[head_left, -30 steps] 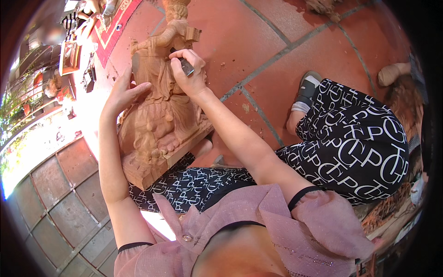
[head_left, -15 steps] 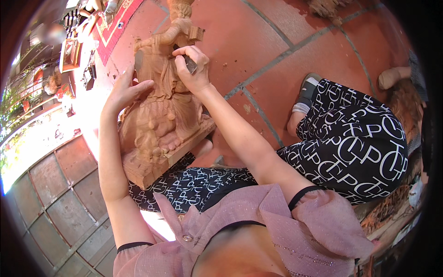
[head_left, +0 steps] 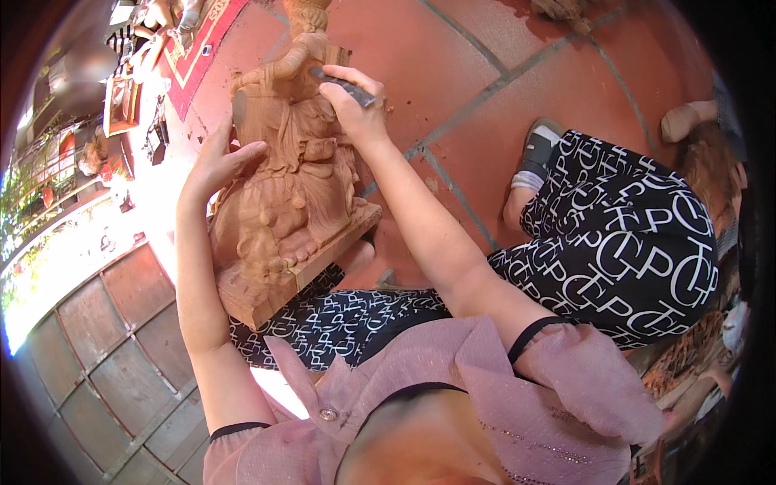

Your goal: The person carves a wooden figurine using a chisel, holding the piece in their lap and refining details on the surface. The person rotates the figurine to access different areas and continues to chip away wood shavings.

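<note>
Carving detail high on the wooden statue: right hand clenches a dark chisel, left hand braces it open-palmed; next cut needs steady control.

A carved wooden statue in pale orange-brown, its block base the same raw tone, stands out against a floor of terracotta-red tiles lined with grey grout. The small tool in the right hand is dark grey. The person wears black trousers printed all over with white interlocking letters and rings, a dusty-pink blouse (faintly glittered, with black trim at the sleeves) and a grey shoe over a white sock. At the upper left lies a red mat edged in yellow.
</note>
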Demonstrator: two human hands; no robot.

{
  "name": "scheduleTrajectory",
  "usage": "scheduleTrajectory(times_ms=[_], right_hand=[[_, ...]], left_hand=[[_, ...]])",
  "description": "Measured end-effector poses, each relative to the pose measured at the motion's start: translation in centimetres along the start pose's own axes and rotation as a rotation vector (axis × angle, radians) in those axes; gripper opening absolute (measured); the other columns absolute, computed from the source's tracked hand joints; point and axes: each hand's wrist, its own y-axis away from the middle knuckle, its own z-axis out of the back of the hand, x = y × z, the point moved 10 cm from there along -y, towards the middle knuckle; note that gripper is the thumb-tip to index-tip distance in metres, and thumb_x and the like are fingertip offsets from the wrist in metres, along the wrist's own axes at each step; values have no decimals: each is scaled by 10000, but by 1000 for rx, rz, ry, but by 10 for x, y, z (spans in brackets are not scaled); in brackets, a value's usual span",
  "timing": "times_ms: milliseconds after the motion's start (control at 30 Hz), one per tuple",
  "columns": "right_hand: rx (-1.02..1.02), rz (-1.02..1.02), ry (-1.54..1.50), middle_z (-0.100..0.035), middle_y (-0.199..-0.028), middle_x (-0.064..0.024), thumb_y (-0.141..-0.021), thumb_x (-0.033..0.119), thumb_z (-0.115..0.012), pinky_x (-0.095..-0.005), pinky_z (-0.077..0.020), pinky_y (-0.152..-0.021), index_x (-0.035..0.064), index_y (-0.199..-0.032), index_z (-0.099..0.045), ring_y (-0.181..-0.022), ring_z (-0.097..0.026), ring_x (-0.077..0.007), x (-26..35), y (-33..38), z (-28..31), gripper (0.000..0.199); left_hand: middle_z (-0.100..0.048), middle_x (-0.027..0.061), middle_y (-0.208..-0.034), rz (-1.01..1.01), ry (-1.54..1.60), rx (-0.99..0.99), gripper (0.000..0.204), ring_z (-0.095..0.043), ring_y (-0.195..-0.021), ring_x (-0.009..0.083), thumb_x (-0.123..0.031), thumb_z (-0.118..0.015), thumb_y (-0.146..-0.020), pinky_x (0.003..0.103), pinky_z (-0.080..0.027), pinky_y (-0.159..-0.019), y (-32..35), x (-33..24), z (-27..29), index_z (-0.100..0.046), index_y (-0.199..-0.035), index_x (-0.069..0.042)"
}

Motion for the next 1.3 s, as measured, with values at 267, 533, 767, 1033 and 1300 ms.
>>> scheduleTrajectory(times_ms=[267,533,767,1033,1300], right_hand=[[107,-670,-675,-647,-842,-160,-868,467,-602,-334,-584,-656,-51,-1081,-544,-740,-666,-232,-83,17,-14,564],[5,-623,-664,-639,-805,-165,-947,344,-510,-340,-579,-577,-50,-1022,-539,-641,-658,-232,-89,15,-22,401],[-57,-463,-484,-624,-754,-133,-917,212,-539,-284,-537,-481,-29,-930,-576,-571,-631,-182,-78,8,-27,244],[194,-460,-558,-647,-787,-148,-914,200,-556,-292,-558,-564,-59,-942,-597,-631,-651,-196,-44,-6,-33,264],[59,-460,-452,-633,-736,-149,-879,139,-577,-274,-539,-488,-61,-908,-588,-577,-641,-191,-58,-8,-8,202]], left_hand=[[-622,97,-997,-12,14,31,549,-628,-847,154,-158,-688,-829,286,-507,-708,-1,2,-4,-424,-1290,-18],[-633,76,-904,-16,40,22,508,-620,-758,125,-173,-696,-833,244,-472,-617,-1,-5,-5,-442,-1247,-23],[-634,87,-943,-24,57,55,538,-625,-765,123,-164,-692,-836,240,-479,-612,-3,-2,-6,-417,-1274,-19],[-562,89,-1152,24,73,75,582,-582,-935,138,-148,-657,-857,281,-476,-825,2,-4,-10,-365,-1342,-12],[-623,112,-973,-12,52,40,532,-639,-799,161,-147,-676,-842,272,-513,-661,-1,-4,-6,-411,-1284,-13]])
